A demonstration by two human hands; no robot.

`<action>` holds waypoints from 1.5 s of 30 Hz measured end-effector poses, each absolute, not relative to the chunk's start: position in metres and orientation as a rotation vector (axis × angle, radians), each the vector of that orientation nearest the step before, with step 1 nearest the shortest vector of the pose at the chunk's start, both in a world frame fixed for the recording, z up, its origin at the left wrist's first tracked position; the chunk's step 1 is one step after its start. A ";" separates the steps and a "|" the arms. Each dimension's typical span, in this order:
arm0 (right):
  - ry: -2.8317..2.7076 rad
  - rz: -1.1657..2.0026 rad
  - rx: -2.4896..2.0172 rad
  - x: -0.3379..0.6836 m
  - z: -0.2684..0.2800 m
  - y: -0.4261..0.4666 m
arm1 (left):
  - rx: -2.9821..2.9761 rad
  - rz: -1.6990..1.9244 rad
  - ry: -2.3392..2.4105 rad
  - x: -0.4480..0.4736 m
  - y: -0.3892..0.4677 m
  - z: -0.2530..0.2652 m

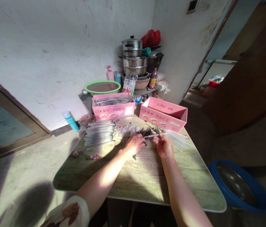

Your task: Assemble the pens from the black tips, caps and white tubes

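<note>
My right hand [164, 146] pinches a thin whitish tube [155, 135], like a pen barrel, and holds it level above the table. My left hand [134, 145] is closed close to the tube's left end, and whatever its fingertips hold is too small to make out. Just beyond the hands is a pile of small black pieces [147, 132], with small white pieces [127, 129] to its left. Loose whitish tubes [177, 141] fan out beside my right hand. A row of tubes with dark ends [99, 134] lies at the left. One small black piece [134, 157] lies near my left wrist.
Along the table's [144, 179] far edge stand a pink box [114, 112] filled with tubes and another pink box [163, 118]. Behind are a green basin [102, 91], stacked pots [134, 63] and a bottle [153, 78]. A blue basin [257, 201] sits at right.
</note>
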State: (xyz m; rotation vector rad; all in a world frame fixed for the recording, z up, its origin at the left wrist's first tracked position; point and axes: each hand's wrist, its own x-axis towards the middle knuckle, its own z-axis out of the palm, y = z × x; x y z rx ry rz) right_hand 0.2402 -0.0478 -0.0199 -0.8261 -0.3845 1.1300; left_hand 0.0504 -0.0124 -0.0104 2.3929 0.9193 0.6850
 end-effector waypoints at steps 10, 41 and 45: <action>-0.442 1.257 -0.782 0.243 -0.023 -0.049 | 2.383 0.711 0.922 0.056 -0.013 -0.020; -0.534 1.195 -0.781 0.236 -0.025 -0.049 | 1.172 0.892 0.743 0.039 -0.011 -0.007; -0.540 1.181 -0.784 0.235 -0.025 -0.049 | 1.155 0.892 0.736 0.040 -0.013 -0.005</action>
